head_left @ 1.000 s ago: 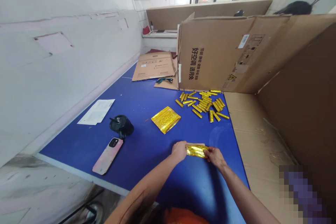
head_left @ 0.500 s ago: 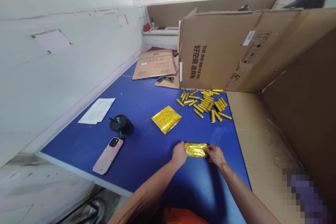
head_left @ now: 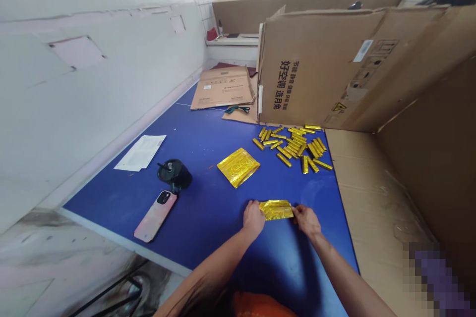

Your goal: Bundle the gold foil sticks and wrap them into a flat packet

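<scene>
The person's left hand [head_left: 254,219] grasps the left end of a gold foil piece [head_left: 276,210]; the right hand [head_left: 307,219] pinches its right end between thumb and fingers. The piece spans the gap between both hands, at the near part of the blue table [head_left: 208,208]. Whether it touches the surface cannot be told. A flat gold packet [head_left: 238,167] lies beyond the left hand, well apart from it. Small gold rolls [head_left: 297,144] lie scattered farther back, before an upright cardboard panel [head_left: 316,69].
</scene>
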Demonstrator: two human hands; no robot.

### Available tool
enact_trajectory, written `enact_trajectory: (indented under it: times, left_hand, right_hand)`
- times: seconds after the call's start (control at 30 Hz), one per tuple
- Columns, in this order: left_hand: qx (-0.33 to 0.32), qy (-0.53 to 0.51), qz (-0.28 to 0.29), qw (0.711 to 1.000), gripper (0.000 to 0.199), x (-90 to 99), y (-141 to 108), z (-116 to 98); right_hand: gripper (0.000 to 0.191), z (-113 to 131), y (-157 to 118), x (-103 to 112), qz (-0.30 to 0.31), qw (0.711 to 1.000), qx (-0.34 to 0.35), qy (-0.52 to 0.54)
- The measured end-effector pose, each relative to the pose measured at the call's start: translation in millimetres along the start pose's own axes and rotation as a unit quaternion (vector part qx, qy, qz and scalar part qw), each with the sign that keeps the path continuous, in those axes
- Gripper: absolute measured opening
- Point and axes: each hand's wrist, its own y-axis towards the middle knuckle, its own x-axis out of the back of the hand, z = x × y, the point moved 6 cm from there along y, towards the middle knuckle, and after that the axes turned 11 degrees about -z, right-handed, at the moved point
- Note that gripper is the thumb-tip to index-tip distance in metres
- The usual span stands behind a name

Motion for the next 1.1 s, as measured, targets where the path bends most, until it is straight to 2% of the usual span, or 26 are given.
enact_trajectory:
  times: [0.3,0.37,0.53,0.7,0.83,0.97,1.1]
  left_hand:
    - [-0.065,-0.056,-0.015,0.996,0.037,0.1,-10,-1]
    - [-0.073,-0.068,-0.020,0.995,0.038,-0.2,-12,-1]
    - [-0.072,-0.094,-0.031,0.992,0.039,-0.8,-14,-1]
    - [-0.035,-0.128,-0.039,0.990,0.030,-0.8,-12,2]
    - [0.033,-0.150,-0.061,0.986,0.023,2.2,-8,9]
    - [0.085,-0.190,-0.085,0.974,0.034,8.1,-3,16]
    - [0.115,-0.269,-0.061,0.954,0.042,4.1,7,21]
  right_hand:
    - [0.052,12,-14,-1,0.035,0.991,-0.039,0.121]
    - [0.050,13,-17,-1,0.039,0.987,-0.041,0.152]
    - [0.029,11,-18,-3,0.029,0.977,-0.033,0.210]
    - [0.029,9,-19,-4,0.012,0.961,-0.032,0.273]
    - [0.030,10,-21,-2,0.018,0.944,-0.030,0.328]
    - [0.028,10,-22,-1,0.033,0.932,-0.032,0.360]
    - [0.030,8,-21,-3,0.048,0.924,-0.033,0.377]
